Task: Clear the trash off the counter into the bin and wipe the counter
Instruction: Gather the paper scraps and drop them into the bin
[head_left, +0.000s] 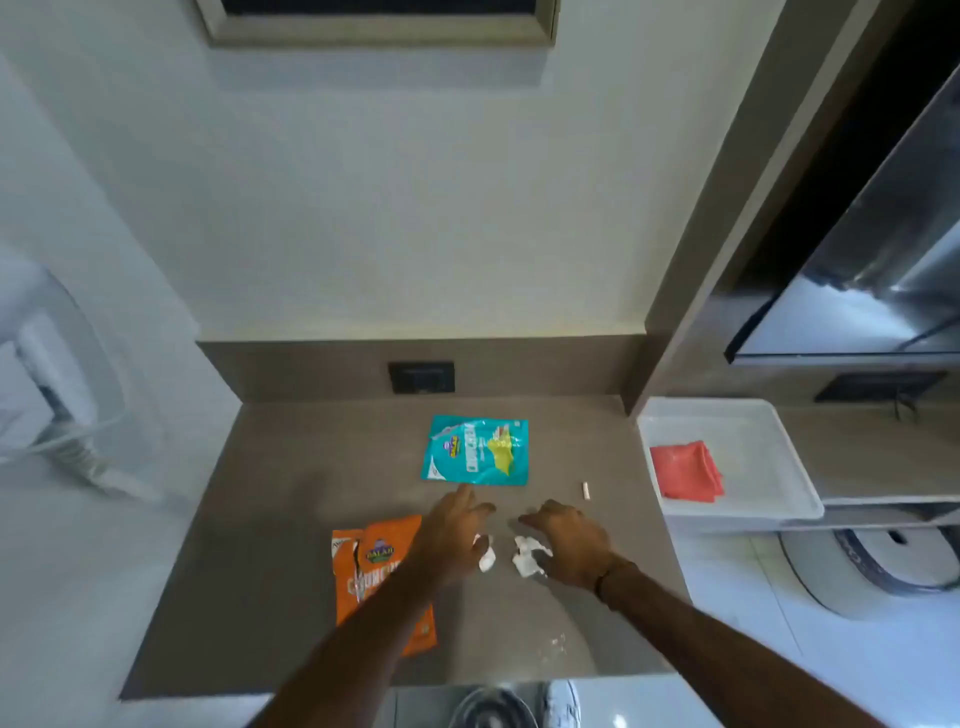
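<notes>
On the grey-brown counter (291, 519) a teal snack packet (475, 451) lies flat near the back. A torn orange snack packet (371, 577) lies nearer, partly under my left forearm. Two crumpled white paper bits lie between my hands: one (487, 558) at my left thumb, the other (525, 557) at my right thumb. My left hand (451, 535) and my right hand (569, 540) hover palm-down over them with fingers spread, and neither has closed on anything. A small white stub (586, 490) and pale crumbs (556, 644) also lie on the counter.
A white tray (769, 467) holding a folded red cloth (685, 472) stands to the right of the counter. A dark socket plate (422, 377) is set in the backsplash. Below right sits a round white object with a dark ring (883, 561). A rounded grey-black shape (493, 706) shows under the counter's front edge.
</notes>
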